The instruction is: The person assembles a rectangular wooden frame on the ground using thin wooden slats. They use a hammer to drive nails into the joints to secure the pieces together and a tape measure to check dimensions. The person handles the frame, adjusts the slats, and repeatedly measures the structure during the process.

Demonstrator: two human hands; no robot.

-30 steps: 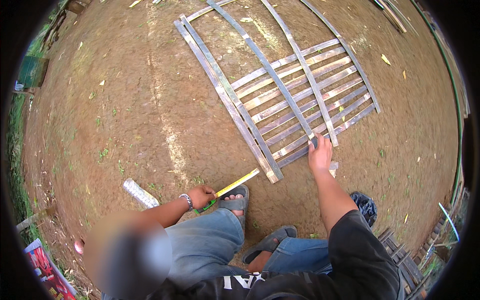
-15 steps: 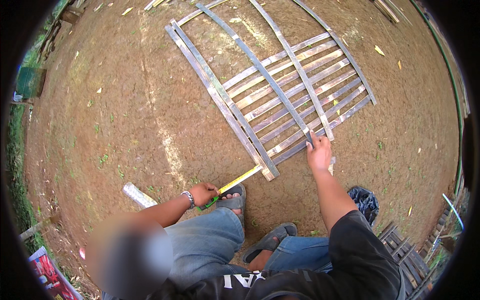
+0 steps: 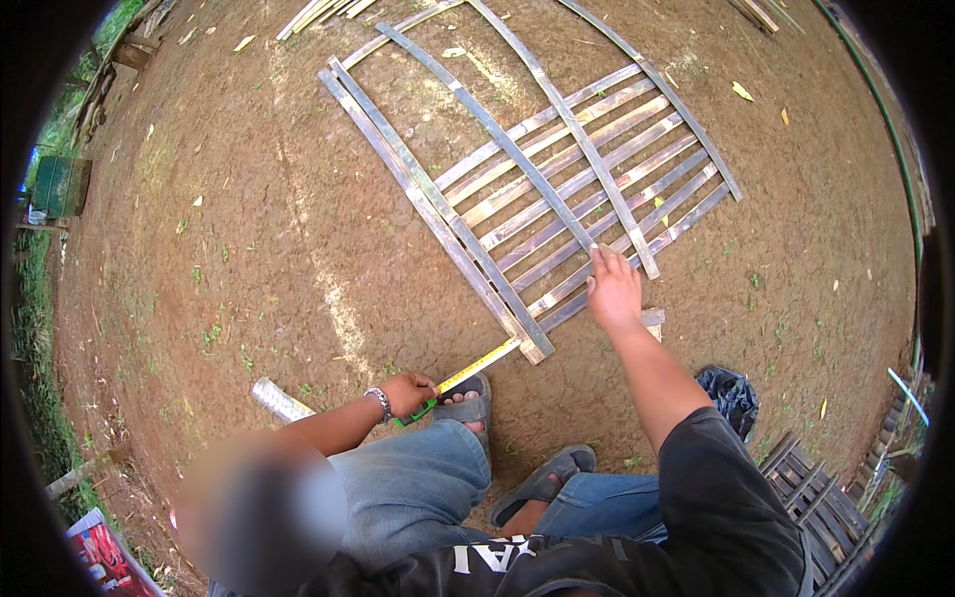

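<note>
While pinching the tape (image 3: 479, 365) with the left hand (image 3: 407, 393) at seven o'clock, hold it straight toward the frame (image 3: 585, 146) at one; at three, steady the slat (image 3: 524, 165) beneath the outstretched right hand (image 3: 615, 291); cannot tell whether gripping.

Brown earthen ground (image 3: 219, 269) takes the whole spread now, a slatted frame (image 3: 573, 124) sprawling across it, black plastic bag (image 3: 728, 398) crumpled nearer right, clear plastic cylinder (image 3: 280, 400) left, pale strips (image 3: 318, 14) up at the far edge!
</note>
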